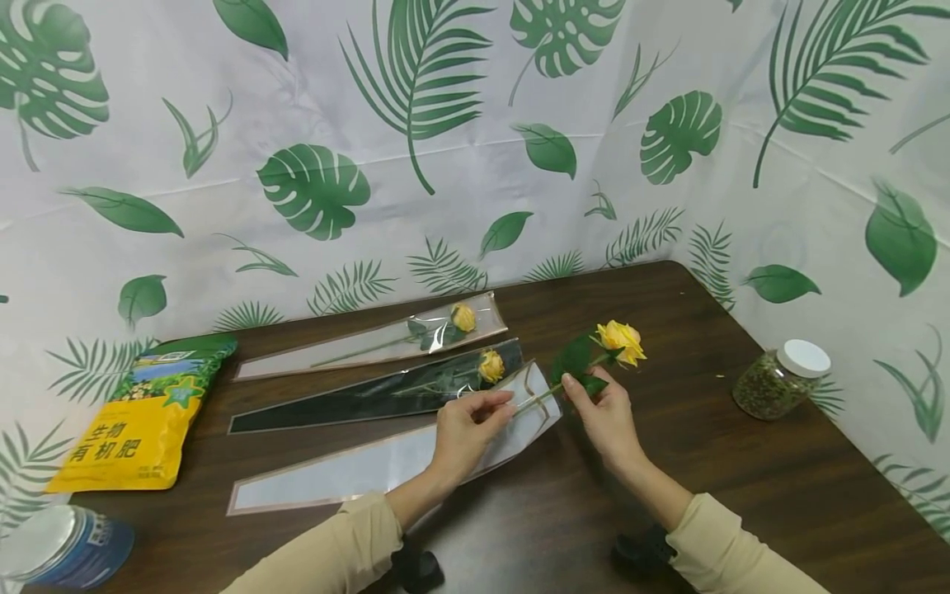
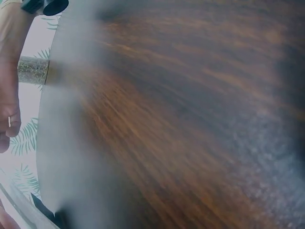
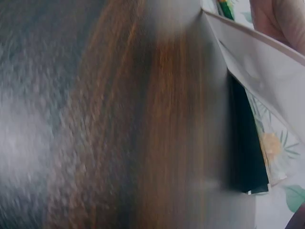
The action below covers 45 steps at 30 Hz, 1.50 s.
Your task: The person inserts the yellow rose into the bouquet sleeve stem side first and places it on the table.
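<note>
My right hand pinches the green stem of a yellow rose just below its leaves, the bloom pointing up and right. The stem slants down left over the mouth of a white flower sleeve with a pinkish-brown border. My left hand has thumb and fingers pinched together on this sleeve near its mouth, right at the stem's lower end; I cannot tell whether the stem is between them too. In the right wrist view the sleeve stands raised and partly spread.
Behind lie a black sleeve and a clear sleeve, each with a yellow rose inside. A yellow fertilizer bag and a blue can are at the left. A white-lidded jar stands at the table's right edge.
</note>
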Motion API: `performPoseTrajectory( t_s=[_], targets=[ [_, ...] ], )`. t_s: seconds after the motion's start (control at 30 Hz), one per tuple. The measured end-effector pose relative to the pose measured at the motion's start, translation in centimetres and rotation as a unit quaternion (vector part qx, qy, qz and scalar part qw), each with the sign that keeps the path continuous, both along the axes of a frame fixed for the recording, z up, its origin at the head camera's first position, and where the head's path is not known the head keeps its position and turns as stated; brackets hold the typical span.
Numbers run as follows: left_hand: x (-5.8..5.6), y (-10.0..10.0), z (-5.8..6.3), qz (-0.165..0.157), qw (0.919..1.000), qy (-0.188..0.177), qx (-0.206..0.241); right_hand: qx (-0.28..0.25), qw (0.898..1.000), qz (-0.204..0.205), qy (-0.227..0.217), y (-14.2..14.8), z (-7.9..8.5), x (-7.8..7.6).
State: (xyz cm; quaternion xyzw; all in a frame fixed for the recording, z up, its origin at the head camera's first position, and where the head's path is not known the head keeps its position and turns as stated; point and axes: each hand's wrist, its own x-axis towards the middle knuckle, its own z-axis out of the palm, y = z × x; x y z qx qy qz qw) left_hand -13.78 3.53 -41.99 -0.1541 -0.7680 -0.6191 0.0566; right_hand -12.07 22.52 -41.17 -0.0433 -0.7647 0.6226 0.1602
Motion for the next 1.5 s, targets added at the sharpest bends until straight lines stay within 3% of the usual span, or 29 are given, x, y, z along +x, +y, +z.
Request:
performPoseTrajectory(
  t_s=[0.67,0.97,1.1,1.27,1.43,1.5],
  targets=[
    [-0.2,0.1,0.1,0.001,0.9999,0.013,-0.009,-0.055,0.998,0.004,0.011,-0.7,0.0,0.5],
    [0.0,0.6,0.6,-0.011,0.9996,0.024,0.011,0.006,0.996,0.030,-0.081,-1.1,-0.1,0.7],
    [0.6,0.5,1.8,-0.010,0.9995,0.028,0.006,-0.001,0.995,0.029,-0.098,-1.1,-0.3,0.6],
    [1.5,0.1,3.3,-0.011,0.9997,0.020,0.003,-0.085,0.993,0.012,-0.080,-1.2,-0.5,0.6],
    [1.7,0.0,3.5,-0.017,0.9997,0.013,0.008,-0.212,0.975,-0.020,-0.056,-1.1,-0.4,0.4],
    [1.8,0.0,3.4,-0.018,0.9997,0.011,0.010,-0.235,0.970,-0.035,-0.046,-0.9,-0.3,0.3]
  ],
)
